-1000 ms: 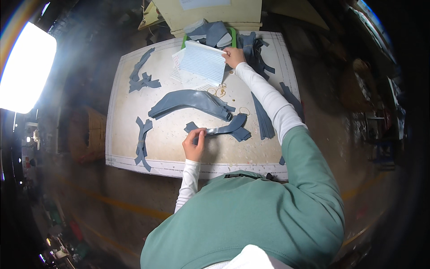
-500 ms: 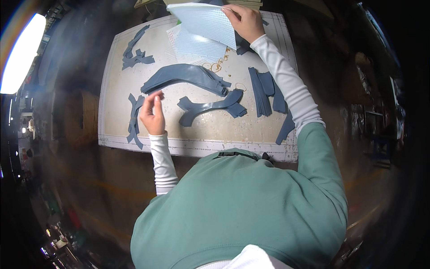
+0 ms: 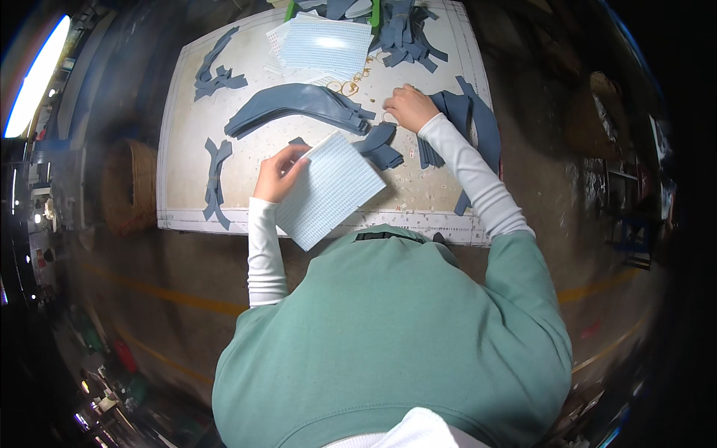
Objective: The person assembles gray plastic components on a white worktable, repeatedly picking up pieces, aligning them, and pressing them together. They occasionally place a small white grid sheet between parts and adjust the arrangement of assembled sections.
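A light blue sheet printed with rows of small marks point(image 3: 332, 190) is held by its upper left edge in my left hand point(image 3: 281, 173), thumb and fingers pinched on it. It tilts over the table's near edge and covers much of a blue-grey curved bundle point(image 3: 382, 145). Beside that bundle's right end, my right hand point(image 3: 411, 108) is closed, fingers pointing down at a thin rubber band point(image 3: 387, 117) on the table. Just beyond the sheet lies a thick arched stack of blue-grey pieces point(image 3: 299, 104).
More printed sheets point(image 3: 325, 45) lie at the back, near a green-sided container point(image 3: 376, 13). Loose rubber bands point(image 3: 349, 87) are scattered in front of them. Blue-grey bundles lie at left point(image 3: 215, 183), far left point(image 3: 216, 71), back right point(image 3: 411, 37) and right point(image 3: 478, 123) on the white table point(image 3: 187, 149).
The printed sheet has come from the back of the table toward me, passing from my right hand to my left. My right hand has moved nearer, down to the rubber band.
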Tool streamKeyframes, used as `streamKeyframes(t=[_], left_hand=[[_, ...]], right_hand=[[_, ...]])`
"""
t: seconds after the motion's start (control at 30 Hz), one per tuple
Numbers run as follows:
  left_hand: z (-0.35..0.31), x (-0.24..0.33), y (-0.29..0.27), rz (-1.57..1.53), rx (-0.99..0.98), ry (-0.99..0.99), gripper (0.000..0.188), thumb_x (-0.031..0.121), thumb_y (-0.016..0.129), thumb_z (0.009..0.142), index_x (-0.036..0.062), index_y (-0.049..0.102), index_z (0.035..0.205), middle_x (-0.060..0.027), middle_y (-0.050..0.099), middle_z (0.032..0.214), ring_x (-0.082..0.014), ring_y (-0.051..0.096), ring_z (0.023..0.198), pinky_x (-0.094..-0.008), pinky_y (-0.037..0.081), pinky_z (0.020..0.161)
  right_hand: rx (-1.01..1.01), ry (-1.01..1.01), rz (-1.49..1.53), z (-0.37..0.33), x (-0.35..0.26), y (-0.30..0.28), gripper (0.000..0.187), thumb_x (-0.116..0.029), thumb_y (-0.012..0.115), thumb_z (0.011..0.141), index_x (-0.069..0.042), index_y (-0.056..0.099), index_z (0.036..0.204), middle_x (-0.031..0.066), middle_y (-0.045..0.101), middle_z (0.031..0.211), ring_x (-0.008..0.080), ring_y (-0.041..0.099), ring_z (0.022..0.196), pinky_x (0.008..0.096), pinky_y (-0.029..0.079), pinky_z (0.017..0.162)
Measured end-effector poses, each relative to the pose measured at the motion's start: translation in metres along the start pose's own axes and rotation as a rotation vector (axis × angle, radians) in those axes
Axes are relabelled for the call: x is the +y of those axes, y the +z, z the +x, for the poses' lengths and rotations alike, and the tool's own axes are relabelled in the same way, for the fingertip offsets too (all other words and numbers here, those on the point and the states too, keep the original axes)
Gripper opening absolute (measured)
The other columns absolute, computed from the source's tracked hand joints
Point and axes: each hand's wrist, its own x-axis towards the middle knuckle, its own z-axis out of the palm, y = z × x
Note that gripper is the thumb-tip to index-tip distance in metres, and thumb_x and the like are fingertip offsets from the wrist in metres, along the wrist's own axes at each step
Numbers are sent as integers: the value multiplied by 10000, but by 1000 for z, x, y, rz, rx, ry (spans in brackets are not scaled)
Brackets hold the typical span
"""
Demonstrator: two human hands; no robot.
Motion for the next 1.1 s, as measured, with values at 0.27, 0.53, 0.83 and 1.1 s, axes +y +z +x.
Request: streamKeyframes(t=[0.27,0.53,0.83,1.1], left_hand=[[-16,-41,3,-316,-127,-76,241,133,596,903,19,615,1115,-26,658,907,-85,584,826,-242,464,774],[0,-46,36,-296,-277,2,215,114,584,895,18,632,1081,-67,662,1031,-146,608,985,-294,453,916],[23,-14,82,-37,-30,277,172,97,628,853,7,670,994,-100,684,950,-217,670,877,-305,529,802],[54,-38,74,601,-33,347,370,296,761,704,111,685,1015,-67,632,1013,-276,647,867,-381,528,761]], right_hand=[[-128,28,-357,12,25,43,373,-77,555,823,-211,648,1159,89,508,1063,256,487,1080,411,463,866],[-88,196,-50,41,30,36,275,-116,559,824,-110,648,1083,145,585,1093,333,556,1061,419,480,892],[-41,355,139,-8,12,68,347,-219,656,798,-34,644,1091,206,648,946,356,613,932,400,476,866],[60,362,230,-18,-4,77,324,-253,681,791,-61,673,1052,211,625,968,341,613,915,372,484,852]])
